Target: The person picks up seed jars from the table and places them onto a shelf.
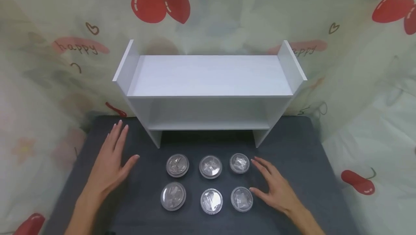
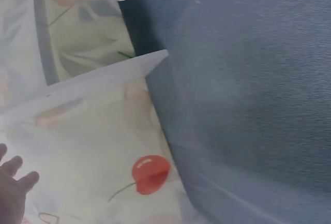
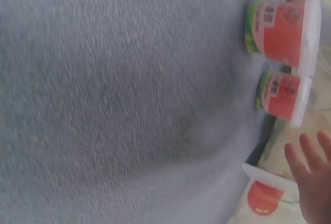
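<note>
Several round tubs with clear lids stand in two rows on the dark table. The back row has a left tub [image 1: 177,165], a middle tub [image 1: 210,166] and a right tub [image 1: 239,163]. In front of them are a left tub [image 1: 173,196], a middle tub [image 1: 211,201] and a right tub [image 1: 242,199]. My right hand [image 1: 274,188] hovers beside the two right tubs, fingers spread; whether its thumb touches the front one I cannot tell. Off to the left, my left hand [image 1: 108,166] holds nothing, its fingers extended. The right wrist view shows red-and-green tub sides [image 3: 282,32].
A white two-tier shelf [image 1: 208,76] stands behind the tubs, its side panels rising above the upper board. The dark cloth-covered table [image 1: 302,152] extends to both sides. Patterned curtains [image 1: 227,18] with cherries hang at the back and sides.
</note>
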{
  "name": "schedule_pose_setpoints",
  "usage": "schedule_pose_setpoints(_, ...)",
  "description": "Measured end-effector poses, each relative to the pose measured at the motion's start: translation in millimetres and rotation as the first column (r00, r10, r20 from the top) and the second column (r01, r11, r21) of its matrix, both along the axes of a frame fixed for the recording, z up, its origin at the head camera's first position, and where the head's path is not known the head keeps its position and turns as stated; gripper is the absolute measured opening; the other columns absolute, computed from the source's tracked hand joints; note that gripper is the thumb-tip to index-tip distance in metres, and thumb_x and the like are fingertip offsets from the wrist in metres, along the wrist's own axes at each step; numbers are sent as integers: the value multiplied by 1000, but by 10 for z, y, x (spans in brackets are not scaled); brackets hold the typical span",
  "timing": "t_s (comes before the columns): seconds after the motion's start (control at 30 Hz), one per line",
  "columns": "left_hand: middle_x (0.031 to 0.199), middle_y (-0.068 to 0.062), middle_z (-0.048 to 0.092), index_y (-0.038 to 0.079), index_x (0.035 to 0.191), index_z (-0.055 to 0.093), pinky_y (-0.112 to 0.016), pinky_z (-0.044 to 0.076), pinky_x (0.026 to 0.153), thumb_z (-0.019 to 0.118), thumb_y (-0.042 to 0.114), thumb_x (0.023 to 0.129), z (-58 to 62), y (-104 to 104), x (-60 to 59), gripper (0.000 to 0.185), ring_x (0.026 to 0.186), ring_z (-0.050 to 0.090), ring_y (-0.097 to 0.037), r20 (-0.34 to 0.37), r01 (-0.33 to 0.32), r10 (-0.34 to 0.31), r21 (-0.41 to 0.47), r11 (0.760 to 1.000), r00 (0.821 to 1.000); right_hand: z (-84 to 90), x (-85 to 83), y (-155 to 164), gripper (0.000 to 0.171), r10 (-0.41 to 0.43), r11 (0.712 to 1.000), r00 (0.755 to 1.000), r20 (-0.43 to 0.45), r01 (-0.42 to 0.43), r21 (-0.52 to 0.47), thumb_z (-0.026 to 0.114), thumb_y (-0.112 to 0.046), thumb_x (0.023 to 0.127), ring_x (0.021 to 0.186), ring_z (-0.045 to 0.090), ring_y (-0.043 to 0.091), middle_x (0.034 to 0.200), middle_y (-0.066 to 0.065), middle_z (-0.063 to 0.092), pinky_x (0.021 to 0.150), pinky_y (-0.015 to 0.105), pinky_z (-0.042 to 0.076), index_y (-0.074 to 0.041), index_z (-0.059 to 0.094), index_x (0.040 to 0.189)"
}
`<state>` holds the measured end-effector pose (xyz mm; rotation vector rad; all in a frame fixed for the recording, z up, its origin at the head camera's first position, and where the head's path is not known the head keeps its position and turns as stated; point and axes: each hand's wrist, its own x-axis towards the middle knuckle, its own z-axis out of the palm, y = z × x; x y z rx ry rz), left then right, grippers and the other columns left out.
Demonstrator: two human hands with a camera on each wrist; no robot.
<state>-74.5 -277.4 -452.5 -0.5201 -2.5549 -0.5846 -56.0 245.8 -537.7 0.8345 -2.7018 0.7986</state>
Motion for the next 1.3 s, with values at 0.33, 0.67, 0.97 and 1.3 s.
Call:
schedule_pose_setpoints(0.33,164,-10,20,9,157,25,-55,32,109,42,66,96,278,63,-123,86,145,29,-34,-20,-4,6,73,997,1000,-108,104,-200,81,190,944,980,52,-168,-283,88,-23,73,110,61,23,137,7,53,88,30,52,-1,50,141)
schedule_pose_setpoints(0.67,164,-8,20,11,158,23,-55,29,112,47,68,93,522,80,-226,90,147,25,-32,-39,4,2,155,988,999,-174,144,-278,78,260,895,961,96,-203,-398,89,-14,71,107,64,24,131,4,58,81,40,56,-2,52,138)
schedule_pose_setpoints(0.97,164,-8,19,10,157,24,-52,21,117,47,70,92,804,163,-353,92,148,22,-31,-96,38,-19,198,979,995,-238,210,-297,71,297,882,932,207,-185,-434,86,-17,78,113,62,29,128,10,61,86,36,55,-2,52,138)
schedule_pose_setpoints(1.3,162,-6,26,8,157,24,-48,32,113,49,68,92,956,245,-485,91,144,33,-32,-162,113,-72,267,957,984,-317,266,-297,73,318,879,900,299,-161,-449,86,-19,77,122,58,21,132,14,61,99,25,45,-6,51,141)
